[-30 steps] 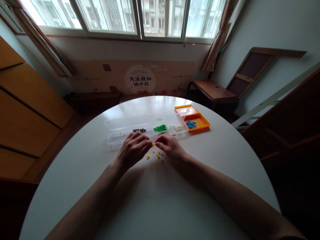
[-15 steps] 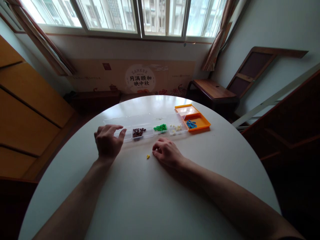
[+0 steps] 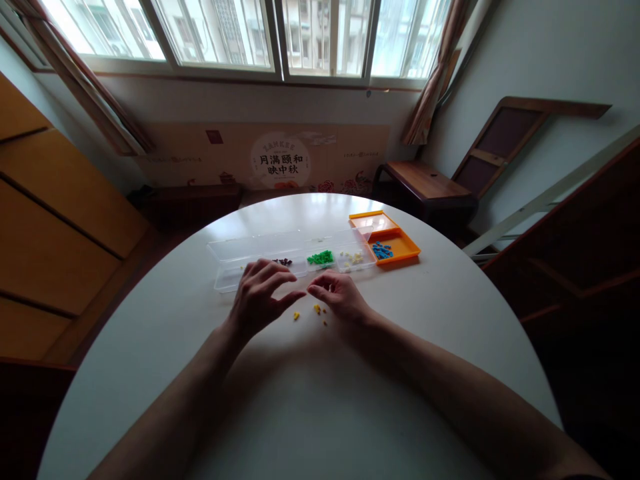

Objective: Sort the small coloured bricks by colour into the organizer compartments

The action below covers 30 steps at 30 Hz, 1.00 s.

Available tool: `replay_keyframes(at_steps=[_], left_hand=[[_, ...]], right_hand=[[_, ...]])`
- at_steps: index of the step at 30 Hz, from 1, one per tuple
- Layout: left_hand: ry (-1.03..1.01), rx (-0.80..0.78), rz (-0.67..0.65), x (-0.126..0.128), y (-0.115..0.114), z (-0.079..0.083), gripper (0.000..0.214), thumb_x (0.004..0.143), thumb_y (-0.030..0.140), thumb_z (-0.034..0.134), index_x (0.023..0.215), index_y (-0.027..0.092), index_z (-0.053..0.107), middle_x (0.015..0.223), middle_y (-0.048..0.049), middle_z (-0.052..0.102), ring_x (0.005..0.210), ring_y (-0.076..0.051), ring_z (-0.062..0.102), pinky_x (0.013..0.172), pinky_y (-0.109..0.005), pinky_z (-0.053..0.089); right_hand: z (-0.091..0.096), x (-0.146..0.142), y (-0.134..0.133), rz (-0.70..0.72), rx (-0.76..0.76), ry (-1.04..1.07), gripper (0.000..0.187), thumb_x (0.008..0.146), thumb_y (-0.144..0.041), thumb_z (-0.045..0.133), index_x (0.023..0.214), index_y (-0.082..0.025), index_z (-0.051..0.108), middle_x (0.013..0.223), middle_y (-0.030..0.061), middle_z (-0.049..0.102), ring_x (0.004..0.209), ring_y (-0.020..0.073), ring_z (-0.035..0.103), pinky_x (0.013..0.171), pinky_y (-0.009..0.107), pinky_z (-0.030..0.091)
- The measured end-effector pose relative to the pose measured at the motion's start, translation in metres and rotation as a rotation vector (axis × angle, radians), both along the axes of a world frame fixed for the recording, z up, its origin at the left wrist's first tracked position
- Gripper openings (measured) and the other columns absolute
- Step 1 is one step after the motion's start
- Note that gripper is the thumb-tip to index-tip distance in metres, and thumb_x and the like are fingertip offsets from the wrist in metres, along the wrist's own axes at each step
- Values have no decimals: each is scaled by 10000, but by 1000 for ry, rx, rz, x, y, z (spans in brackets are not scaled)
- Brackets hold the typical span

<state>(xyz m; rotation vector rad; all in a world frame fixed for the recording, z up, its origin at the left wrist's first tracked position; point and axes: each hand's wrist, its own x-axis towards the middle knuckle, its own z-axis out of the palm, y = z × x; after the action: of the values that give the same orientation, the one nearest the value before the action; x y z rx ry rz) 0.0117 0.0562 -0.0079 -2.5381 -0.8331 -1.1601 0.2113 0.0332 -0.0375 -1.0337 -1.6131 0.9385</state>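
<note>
My left hand is above the table in front of the clear compartment box, its thumb and fingers spread apart with nothing visible between them. Close to its fingertips is my right hand, thumb and forefinger pinched together; whatever they hold is too small to make out. Several small yellow pieces lie on the table just below the right hand, and another yellow piece is to their left. In the box sit dark brown pieces, partly hidden by my left hand, green pieces and pale yellow pieces.
An open orange box with blue pieces stands at the right end of the clear box. Everything rests on a round white table. A wooden chair is beyond its far right edge.
My left hand has moved right, from the left end of the clear box toward my right hand. More yellow pieces now show beneath the right hand, whose fingers have lifted slightly.
</note>
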Motion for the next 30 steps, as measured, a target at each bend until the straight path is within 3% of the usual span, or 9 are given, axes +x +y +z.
replay_keyframes(at_steps=[6, 14, 18, 23, 26, 30], left_hand=[[49, -54, -66, 8, -6, -3, 110, 813, 313, 698, 799, 237, 619, 800, 13, 675, 793, -155, 573, 750, -321, 412], [52, -11, -64, 7, -6, 3, 64, 817, 224, 685, 826, 232, 621, 789, 15, 677, 778, -154, 568, 728, -318, 428], [-82, 3, 51, -4, 2, 7, 59, 811, 244, 687, 779, 232, 638, 772, 4, 677, 767, -167, 571, 738, -328, 461], [-298, -27, 342, -22, 15, 0, 77, 814, 295, 674, 789, 223, 664, 794, -22, 685, 795, -203, 577, 762, -361, 478], [-357, -56, 460, -29, 20, -7, 111, 811, 321, 670, 770, 218, 675, 782, -33, 687, 797, -222, 573, 746, -371, 471], [-354, -77, 490, -31, 23, -11, 121, 809, 334, 662, 806, 217, 693, 807, -45, 691, 817, -239, 575, 768, -396, 461]], right_hand=[[0, -5, -2, 13, 31, 65, 224, 814, -376, 664, 736, -169, 702, 705, 10, 607, 676, 123, 542, 650, 253, 441], [1, -3, -4, 27, 53, 40, 177, 853, -308, 619, 864, -176, 736, 788, 29, 628, 730, 135, 579, 689, 268, 464], [-4, -2, -9, 35, 147, -211, 154, 820, -222, 663, 952, -183, 732, 837, 40, 628, 779, 149, 565, 748, 286, 471], [-5, -2, -19, 116, 393, -622, 241, 833, -190, 647, 1066, -214, 706, 1000, 77, 644, 938, 207, 522, 872, 356, 422], [-3, -2, -22, 136, 456, -731, 187, 891, -232, 576, 1016, -213, 714, 997, 74, 638, 904, 203, 501, 845, 353, 399], [0, -3, -22, 141, 473, -765, 177, 922, -249, 539, 906, -212, 711, 976, 65, 628, 890, 193, 478, 829, 337, 366]])
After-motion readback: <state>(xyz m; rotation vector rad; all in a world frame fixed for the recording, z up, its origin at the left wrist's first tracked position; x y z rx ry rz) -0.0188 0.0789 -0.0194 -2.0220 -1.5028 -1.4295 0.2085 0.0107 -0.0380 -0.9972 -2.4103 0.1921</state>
